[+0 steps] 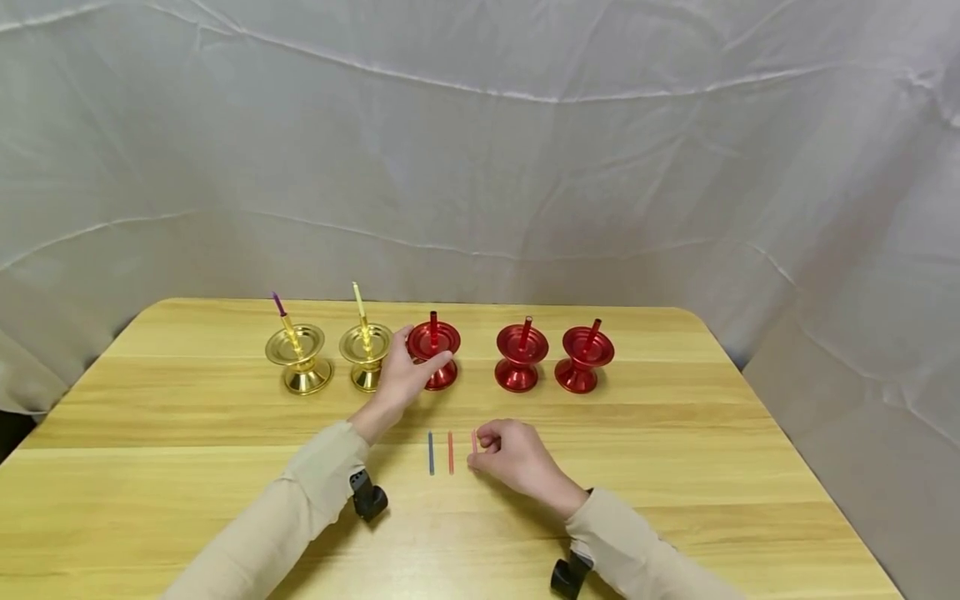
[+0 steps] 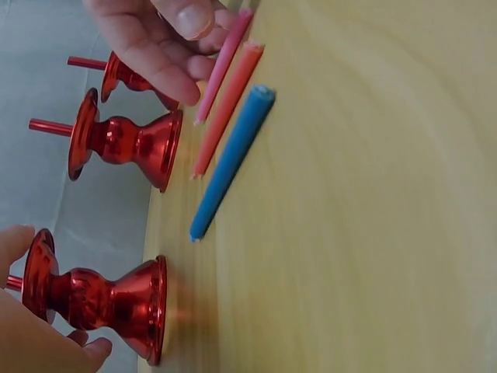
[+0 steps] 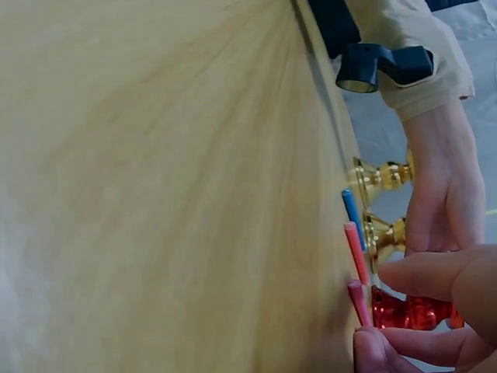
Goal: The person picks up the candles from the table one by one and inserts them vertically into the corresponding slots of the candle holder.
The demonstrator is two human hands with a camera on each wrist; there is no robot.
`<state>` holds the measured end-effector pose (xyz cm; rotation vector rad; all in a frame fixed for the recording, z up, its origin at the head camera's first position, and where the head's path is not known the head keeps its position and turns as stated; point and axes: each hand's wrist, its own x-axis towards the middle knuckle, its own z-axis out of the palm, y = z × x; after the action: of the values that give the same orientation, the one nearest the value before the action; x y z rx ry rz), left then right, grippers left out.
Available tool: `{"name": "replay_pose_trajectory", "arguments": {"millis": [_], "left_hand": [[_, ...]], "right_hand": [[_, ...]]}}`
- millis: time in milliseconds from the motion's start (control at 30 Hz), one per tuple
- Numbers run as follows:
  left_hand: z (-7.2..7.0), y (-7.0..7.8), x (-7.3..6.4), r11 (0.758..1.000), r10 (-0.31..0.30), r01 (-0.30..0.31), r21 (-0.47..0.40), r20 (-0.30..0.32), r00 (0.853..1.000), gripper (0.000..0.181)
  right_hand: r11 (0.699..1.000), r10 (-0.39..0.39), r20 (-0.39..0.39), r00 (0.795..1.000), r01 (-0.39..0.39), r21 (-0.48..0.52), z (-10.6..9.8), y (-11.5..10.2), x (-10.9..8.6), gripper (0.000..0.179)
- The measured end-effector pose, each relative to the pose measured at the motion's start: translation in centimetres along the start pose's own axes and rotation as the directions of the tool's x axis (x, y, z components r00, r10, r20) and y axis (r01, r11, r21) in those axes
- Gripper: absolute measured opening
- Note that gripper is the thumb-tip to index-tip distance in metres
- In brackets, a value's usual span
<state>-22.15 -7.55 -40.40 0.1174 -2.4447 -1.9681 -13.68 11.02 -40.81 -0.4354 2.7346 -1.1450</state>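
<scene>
My left hand grips the leftmost red candle holder, its thumb and fingers spread around the dish. That holder stands upright on the table with a bare tube rising from its middle. Closer to me, my right hand is at the pink candle, fingers and thumb parted around it. In the right wrist view a fingertip lies right at the candle's end. An orange-red candle and a blue candle lie parallel to its left on the wood.
Two gold candle holders stand at the left, one with a purple candle, the other with a pale yellow candle. Two more red holders stand at the right without candles. A grey cloth hangs behind the table.
</scene>
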Motion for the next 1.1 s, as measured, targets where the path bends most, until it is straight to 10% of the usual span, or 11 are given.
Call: {"name": "replay_pose_trajectory", "arguments": {"millis": [767, 1100], "left_hand": [[-0.1, -0.8, 0.2, 1.000, 0.003, -0.004, -0.018, -0.012, 1.000, 0.080], [0.1, -0.8, 0.2, 0.998, 0.040, -0.041, -0.039, -0.020, 0.999, 0.078]], "right_hand": [[0.961, -0.187, -0.013, 0.982, 0.180, -0.211, 0.5, -0.1, 1.1, 0.013], [0.997, -0.077, -0.012, 0.997, 0.077, -0.008, -1.7, -0.6, 3.2, 0.014]]}}
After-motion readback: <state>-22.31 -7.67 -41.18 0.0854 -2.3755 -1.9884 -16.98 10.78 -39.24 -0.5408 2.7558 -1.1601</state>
